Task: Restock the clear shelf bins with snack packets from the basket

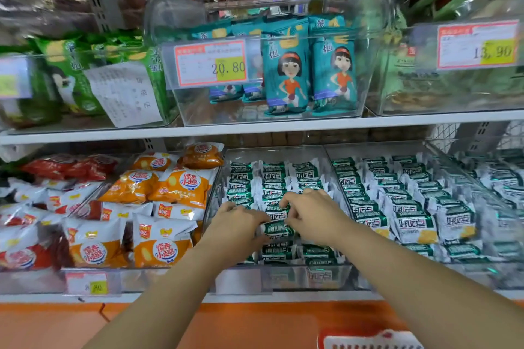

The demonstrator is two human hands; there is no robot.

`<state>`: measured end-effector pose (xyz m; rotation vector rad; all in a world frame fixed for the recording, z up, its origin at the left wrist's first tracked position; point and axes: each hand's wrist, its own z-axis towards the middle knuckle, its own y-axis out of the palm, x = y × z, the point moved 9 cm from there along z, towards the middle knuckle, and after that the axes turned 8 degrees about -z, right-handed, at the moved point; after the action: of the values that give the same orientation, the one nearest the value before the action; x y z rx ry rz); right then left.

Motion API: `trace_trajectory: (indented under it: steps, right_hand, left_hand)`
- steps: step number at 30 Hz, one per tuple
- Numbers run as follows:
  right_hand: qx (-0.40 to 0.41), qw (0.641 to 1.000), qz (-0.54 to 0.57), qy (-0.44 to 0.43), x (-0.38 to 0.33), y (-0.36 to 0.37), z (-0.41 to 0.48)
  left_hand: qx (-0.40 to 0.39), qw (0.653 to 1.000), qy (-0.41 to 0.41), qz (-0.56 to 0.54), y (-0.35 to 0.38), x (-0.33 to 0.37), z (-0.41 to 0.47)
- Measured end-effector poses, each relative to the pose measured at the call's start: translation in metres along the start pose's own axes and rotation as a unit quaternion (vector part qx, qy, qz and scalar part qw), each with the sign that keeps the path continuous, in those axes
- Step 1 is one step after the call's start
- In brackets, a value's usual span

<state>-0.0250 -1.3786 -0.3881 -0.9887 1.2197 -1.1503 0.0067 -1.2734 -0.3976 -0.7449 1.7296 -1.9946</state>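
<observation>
Your left hand [238, 221] has fingers curled round the left end of the green packet [277, 229]. The packet sits between both hands, over the rows in the middle clear bin [283, 278]. Your right hand [314, 215] pinches its right end.

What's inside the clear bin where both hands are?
Rows of green-and-white snack packets fill the clear plastic bin; the left hand and right hand pinch one. Whatever lies under the hands is covered.
</observation>
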Motion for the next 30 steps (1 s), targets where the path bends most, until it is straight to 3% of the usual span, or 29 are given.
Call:
trace_trajectory:
  steps: [6,10,15,18,21,26,30]
  right_hand:
    - [0.059,0.998,-0.009,0.005,0.0,-0.015,-0.008]
    - [-0.031,0.987,-0.154,0.026,0.006,0.018,-0.025]
    - [-0.122,0.983,-0.114,0.072,0.017,0.041,-0.017]
    - [-0.103,0.989,-0.076,0.073,0.017,0.033,-0.017]
    - [-0.078,0.99,-0.085,0.08,0.013,0.017,-0.024]
    - [-0.202,0.969,-0.098,0.098,0.014,0.033,-0.04]
    - [-0.22,0.965,-0.103,0.103,0.016,0.043,-0.037]
  left_hand:
    - [0.08,0.997,-0.005,0.013,-0.005,-0.002,0.007]
    - [0.106,0.993,0.007,0.058,-0.001,-0.001,0.004]
    - [0.131,0.988,-0.005,0.079,0.001,0.0,0.003]
    - [0.073,0.996,0.019,0.041,0.01,0.015,0.002]
    - [-0.021,0.997,0.016,0.075,0.025,0.018,0.007]
    - [-0.092,0.992,-0.031,0.08,0.046,0.008,0.02]
    - [-0.098,0.992,-0.032,0.065,0.05,0.003,0.026]
